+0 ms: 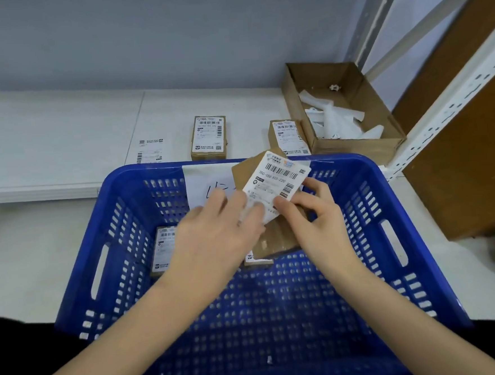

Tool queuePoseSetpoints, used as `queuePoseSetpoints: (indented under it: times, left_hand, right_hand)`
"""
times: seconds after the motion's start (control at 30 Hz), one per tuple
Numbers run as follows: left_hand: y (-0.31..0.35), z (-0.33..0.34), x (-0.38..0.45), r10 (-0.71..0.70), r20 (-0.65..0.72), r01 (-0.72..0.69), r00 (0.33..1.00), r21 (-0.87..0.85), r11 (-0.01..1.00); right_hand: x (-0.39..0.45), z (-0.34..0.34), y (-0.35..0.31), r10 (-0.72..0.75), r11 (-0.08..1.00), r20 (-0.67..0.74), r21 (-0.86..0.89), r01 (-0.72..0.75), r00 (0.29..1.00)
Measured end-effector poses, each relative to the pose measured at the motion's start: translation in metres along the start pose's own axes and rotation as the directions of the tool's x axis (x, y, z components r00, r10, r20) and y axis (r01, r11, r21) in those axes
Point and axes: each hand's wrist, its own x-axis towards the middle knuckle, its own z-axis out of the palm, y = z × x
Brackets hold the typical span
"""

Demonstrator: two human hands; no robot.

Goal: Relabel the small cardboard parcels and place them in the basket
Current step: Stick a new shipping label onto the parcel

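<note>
Both hands gripping parcel w/ label, left hand, right hand, over basket

Open cardboard box of white scraps beside shelving

In front of you the white table carries two labelled parcels, a loose label and an open carton. The blue basket stands nearest to you.

A plain pale grey-blue wall rises behind a white table. To the right of the table stands a white metal shelf frame with slotted uprights, holding brown wooden boards.
</note>
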Motion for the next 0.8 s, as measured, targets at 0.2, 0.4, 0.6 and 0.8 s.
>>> queuePoseSetpoints:
  times: [0.2,0.4,0.6,0.8]
  left_hand:
    - [-0.018,-0.024,0.015,-0.353,0.603,0.655,0.715,-0.403,0.639]
    - [-0.026,0.004,0.023,-0.413,0.771,0.868,0.484,-0.484,0.114]
    - [-0.03,-0.002,0.024,-0.294,0.876,0.906,0.383,-0.418,-0.062]
    - [-0.039,-0.011,0.028,-0.207,0.897,0.917,0.391,-0.399,0.003]
  right_hand:
    - [0.003,-0.019,0.001,-0.006,0.998,0.012,0.062,0.005,1.0]
    - [-0.007,-0.015,0.007,-0.132,0.991,0.155,0.001,0.134,0.979]
    - [-0.011,-0.014,0.013,-0.21,0.971,0.214,-0.065,0.228,0.954]
    - [-0.003,-0.03,0.011,-0.42,0.812,0.321,-0.284,0.509,0.849]
